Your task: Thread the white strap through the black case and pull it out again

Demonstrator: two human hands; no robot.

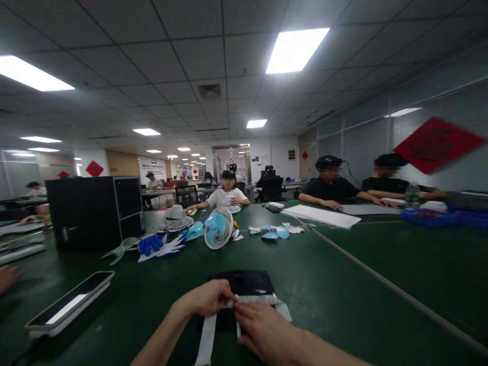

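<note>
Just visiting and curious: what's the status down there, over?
Left hand and right hand meet at white band. Black flat item beneath. Phone off left, apart from both hands.

Touching a pale flat strip (258, 299) on a flat black rectangular piece (249, 280) with bare left hand (214, 296) and bare right hand (263, 325). Beyond the black piece, a white round-caged fan (216, 226) with light-blue blades; left of the black piece, a dark-screened phone (72, 300).

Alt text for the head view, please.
The wearer's left hand and right hand are close together at white strips and a flat black item on a green table. Beyond are a white fan with blue blades and a person in white; a phone lies at left.
</note>
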